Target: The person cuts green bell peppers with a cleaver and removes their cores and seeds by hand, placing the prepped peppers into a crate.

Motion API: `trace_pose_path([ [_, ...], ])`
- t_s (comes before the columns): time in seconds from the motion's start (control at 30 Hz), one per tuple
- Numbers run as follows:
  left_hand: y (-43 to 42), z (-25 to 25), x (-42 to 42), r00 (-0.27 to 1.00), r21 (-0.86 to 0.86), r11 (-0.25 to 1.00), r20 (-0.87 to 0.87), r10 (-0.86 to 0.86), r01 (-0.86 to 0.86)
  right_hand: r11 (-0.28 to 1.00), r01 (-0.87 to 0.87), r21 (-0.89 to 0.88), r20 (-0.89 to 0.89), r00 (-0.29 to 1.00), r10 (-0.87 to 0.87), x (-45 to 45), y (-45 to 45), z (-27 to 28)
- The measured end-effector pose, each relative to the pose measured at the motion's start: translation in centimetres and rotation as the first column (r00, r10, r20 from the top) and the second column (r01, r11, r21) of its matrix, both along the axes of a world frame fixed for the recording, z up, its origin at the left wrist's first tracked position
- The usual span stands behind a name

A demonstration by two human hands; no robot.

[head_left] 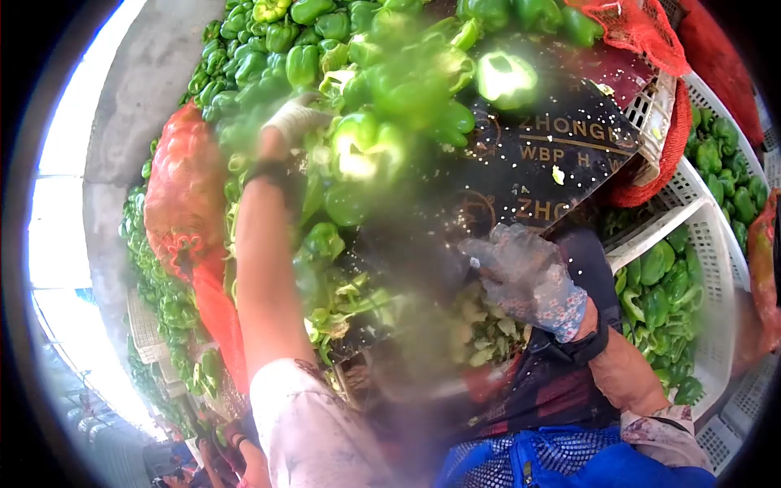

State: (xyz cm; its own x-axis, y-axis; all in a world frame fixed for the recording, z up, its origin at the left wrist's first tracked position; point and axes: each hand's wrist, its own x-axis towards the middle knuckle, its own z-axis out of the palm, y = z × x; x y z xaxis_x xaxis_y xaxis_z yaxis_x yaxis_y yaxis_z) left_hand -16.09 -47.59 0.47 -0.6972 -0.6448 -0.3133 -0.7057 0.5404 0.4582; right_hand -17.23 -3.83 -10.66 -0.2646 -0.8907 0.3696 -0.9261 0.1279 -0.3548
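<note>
My left hand (pixel 297 120), in a pale glove, reaches into the pile of green bell peppers (pixel 303 65). Its fingers are blurred and partly hidden among the peppers, so its grip does not show. Close by it lies a cut-open bell pepper (pixel 362 148) with its pale inside facing up. My right hand (pixel 529 276), in a grey patterned glove with a floral cuff, is over the near edge of the black board (pixel 561 175). Its fingers are curled together, and what they hold is too unclear to name. Another cut bell pepper (pixel 506 80) rests on the board.
Left of my arm stands a red mesh sack (pixel 185 183) full of produce. White plastic crates (pixel 716 301) with green peppers are at the right, beside more red netting (pixel 651 24). Pepper scraps (pixel 484 329) lie below the board. Other people (pixel 244 455) show at the lower left.
</note>
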Motion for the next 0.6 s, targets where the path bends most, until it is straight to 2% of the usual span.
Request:
trace_pose_path([
  [0.03,-0.7,-0.2,0.3,0.999,0.025,1.000,0.033,-0.004,0.003,0.999,-0.024,-0.023,0.033,0.999,0.025,0.0,0.0,0.1],
  [0.07,-0.2,-0.1,0.7,0.996,-0.096,0.992,-0.010,-0.086,0.085,0.996,-0.050,-0.079,0.015,0.999,0.051,-0.5,-0.2,1.0],
  [0.1,-0.3,-0.4,1.2,0.992,-0.080,0.993,-0.082,-0.098,0.091,0.988,-0.079,-0.134,-0.004,0.997,0.079,-0.6,-0.3,1.6],
  [0.17,-0.1,-0.8,1.8,0.966,-0.053,0.993,-0.231,-0.119,0.109,0.999,-0.042,-0.020,-0.006,0.999,0.042,-0.4,-0.2,2.1],
  [0.2,0.2,-0.8,1.8,0.970,-0.148,0.986,-0.220,-0.105,0.074,0.999,-0.021,0.038,-0.009,1.000,0.021,-0.3,-0.1,2.3],
  [0.27,1.2,-0.6,1.6,0.977,-0.333,0.943,-0.200,-0.071,0.001,0.999,-0.009,0.037,0.012,1.000,0.009,-0.2,-0.2,2.3],
  [0.3,2.8,0.5,2.2,0.935,-0.284,0.951,-0.354,0.016,-0.123,0.999,-0.008,0.038,0.026,1.000,0.007,-0.1,-0.2,2.3],
  [0.37,5.9,3.5,4.0,0.761,-0.134,0.931,-0.620,0.189,-0.340,0.997,-0.022,0.078,0.118,0.993,0.013,-0.3,0.0,3.0],
  [0.43,7.4,5.9,6.8,0.501,0.164,0.942,-0.813,0.296,-0.292,0.996,-0.028,0.083,0.168,0.986,0.014,-0.4,0.2,3.5],
  [0.5,6.6,7.8,10.8,0.428,0.313,0.921,-0.818,0.385,-0.230,0.998,-0.024,0.056,0.170,0.985,0.014,-0.4,0.4,3.2],
  [0.57,9.7,7.3,14.6,0.549,-0.056,0.981,-0.834,0.057,-0.187,1.000,0.012,0.023,0.144,0.989,-0.016,-0.6,1.0,2.9],
  [0.6,12.4,7.0,17.1,0.601,-0.240,0.958,-0.793,-0.100,-0.156,0.999,0.035,0.024,0.108,0.993,-0.037,-0.7,1.7,3.2],
])
